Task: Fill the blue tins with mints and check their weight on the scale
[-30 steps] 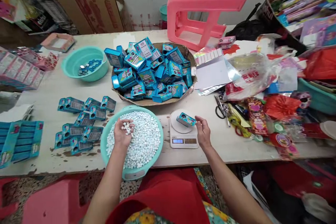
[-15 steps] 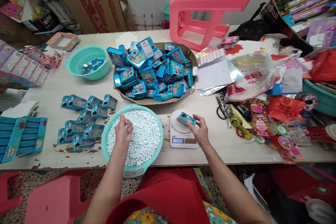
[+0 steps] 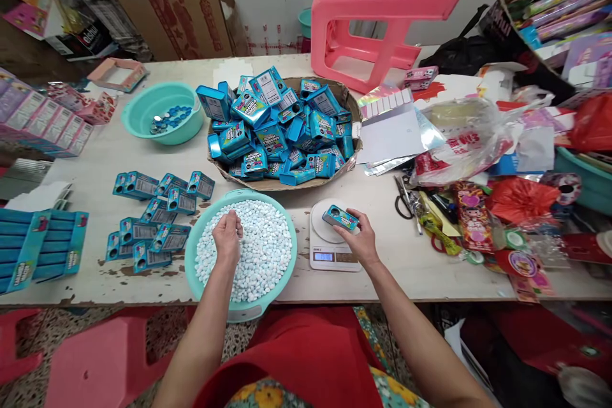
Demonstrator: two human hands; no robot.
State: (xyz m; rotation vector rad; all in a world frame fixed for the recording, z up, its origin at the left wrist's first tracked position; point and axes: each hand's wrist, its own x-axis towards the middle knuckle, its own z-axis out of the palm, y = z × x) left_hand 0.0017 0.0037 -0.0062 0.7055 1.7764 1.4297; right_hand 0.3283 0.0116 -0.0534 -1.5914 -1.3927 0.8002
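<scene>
At the left edge of the table point(image 3: 335, 287), near its front corner, stands a blue display box point(image 3: 21, 268). Next come loose blue tins point(image 3: 160, 239) in a loose cluster, with a small turquoise bowl point(image 3: 136, 124) of round pieces behind them, nearer the back edge. The large turquoise basin point(image 3: 190, 261) sits at the front edge, its near rim jutting past it, filled with small pale candies point(image 3: 268, 242). Over the left part of these candies is the left hand point(image 3: 227, 236), clenched, its contents hidden. Behind the basin, a cardboard tray point(image 3: 268, 186) carries a heap of blue tins point(image 3: 270, 137). Right of the basin, near the front edge, is a white scale point(image 3: 322, 237). A single blue tin point(image 3: 340, 217) is over its round plate, one end pinched between thumb and fingers of the right hand point(image 3: 362, 239); the tin lies to that hand's left, and whether it rests on the plate I cannot tell. Further right are scissors point(image 3: 403, 199) and a plastic bag point(image 3: 466, 150), with a pink stool point(image 3: 382, 3) at the back edge.
</scene>
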